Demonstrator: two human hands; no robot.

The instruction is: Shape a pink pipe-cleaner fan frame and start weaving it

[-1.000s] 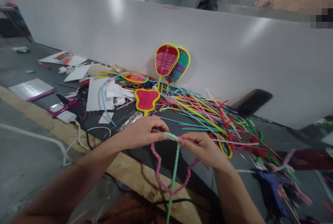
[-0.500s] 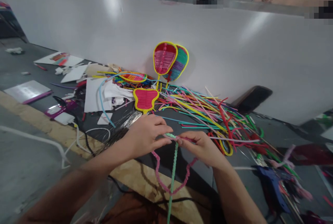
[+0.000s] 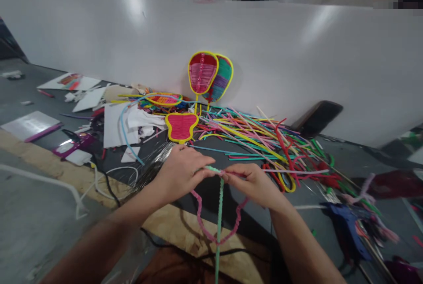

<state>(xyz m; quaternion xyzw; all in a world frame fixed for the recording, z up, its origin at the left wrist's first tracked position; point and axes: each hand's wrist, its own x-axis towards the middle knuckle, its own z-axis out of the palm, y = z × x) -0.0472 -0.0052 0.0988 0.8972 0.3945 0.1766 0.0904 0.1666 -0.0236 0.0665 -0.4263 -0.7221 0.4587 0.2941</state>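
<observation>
Between my hands is a loop of pink pipe cleaner (image 3: pixel 199 213), bent in a wavy fan-like outline and hanging over the table edge. A mint-green pipe cleaner (image 3: pixel 220 213) runs down through its middle and crosses the bottom of the loop. My left hand (image 3: pixel 183 170) pinches the upper, bent end of the green pipe cleaner. My right hand (image 3: pixel 251 182) pinches the pink top edge right beside it, where the two meet. Just beyond my left hand lies a small fan (image 3: pixel 182 126) with a yellow rim and a dark pink filling.
Two finished-looking fans (image 3: pixel 203 72) lean on the white partition (image 3: pixel 115 37). A heap of coloured pipe cleaners (image 3: pixel 244 130) spreads to their right, near a phone (image 3: pixel 319 119). Thin wires (image 3: pixel 152 160), white papers (image 3: pixel 119 127), a purple tool (image 3: pixel 74 143) and a blue glue gun (image 3: pixel 346 229) lie around.
My left hand has drawn slightly left along the green pipe cleaner, its fingers closer together. My right hand keeps its pinch. The whole view has shifted a little.
</observation>
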